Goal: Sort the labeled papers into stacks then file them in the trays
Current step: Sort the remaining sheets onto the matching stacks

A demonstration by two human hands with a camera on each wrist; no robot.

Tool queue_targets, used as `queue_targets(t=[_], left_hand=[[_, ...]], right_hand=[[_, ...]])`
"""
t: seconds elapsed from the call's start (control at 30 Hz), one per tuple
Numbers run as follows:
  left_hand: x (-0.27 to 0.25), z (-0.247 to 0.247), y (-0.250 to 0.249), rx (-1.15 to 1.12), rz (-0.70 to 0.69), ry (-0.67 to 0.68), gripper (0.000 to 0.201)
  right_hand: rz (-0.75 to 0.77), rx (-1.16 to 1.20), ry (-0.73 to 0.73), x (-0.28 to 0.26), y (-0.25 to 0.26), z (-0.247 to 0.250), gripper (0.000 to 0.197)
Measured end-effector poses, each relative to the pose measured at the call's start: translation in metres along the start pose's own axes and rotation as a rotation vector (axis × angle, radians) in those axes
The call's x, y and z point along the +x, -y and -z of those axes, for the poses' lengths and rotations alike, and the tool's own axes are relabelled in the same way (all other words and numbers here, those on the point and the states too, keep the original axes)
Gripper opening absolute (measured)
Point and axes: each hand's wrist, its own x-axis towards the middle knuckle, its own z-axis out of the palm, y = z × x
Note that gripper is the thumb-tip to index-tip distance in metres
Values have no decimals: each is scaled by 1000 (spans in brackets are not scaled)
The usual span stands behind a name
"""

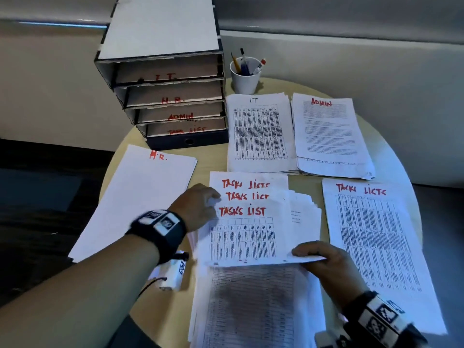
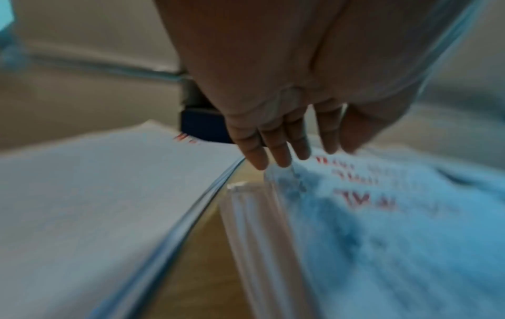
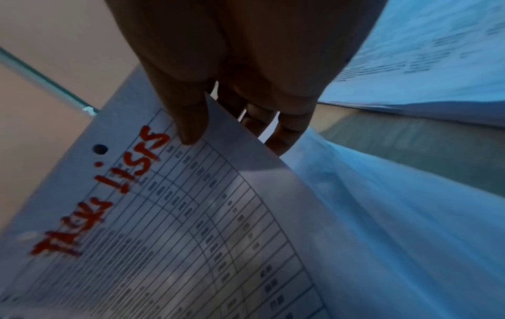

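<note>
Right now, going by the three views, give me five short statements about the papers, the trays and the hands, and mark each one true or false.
1. The right hand pinches a sheet marked TASKS LIST, thumb on top. True.
2. The top tray of the tray unit is labelled ADMIN. False: the top one reads I.T.; ADMIN is third down.
3. The IT stack lies just left of the ADMIN stack. True.
4. The white cup holds nothing. False: pens and a pencil stand in it.
5. The left hand rests on the H.R. stack. False: it touches the fanned task list papers beside that stack.
</note>
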Motion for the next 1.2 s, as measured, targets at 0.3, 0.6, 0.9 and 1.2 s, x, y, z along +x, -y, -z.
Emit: queue_targets(t=[0.3,0.6,0.9,1.2], left_hand=[[10,-25,-4,309,34,-14,25],[-16,-28,19,100,-153,-167,40],[-26,-41,6,-122,-45,-109,11],[-47,-28,-14,-669,16,144,20]], right_hand=[[-48,218,-64,3,-8,-5,24],[-20,191,8,9,-6,-2,16],[29,108,19,10,-20,-6,35],[9,22,-28,11,-1,-4,35]])
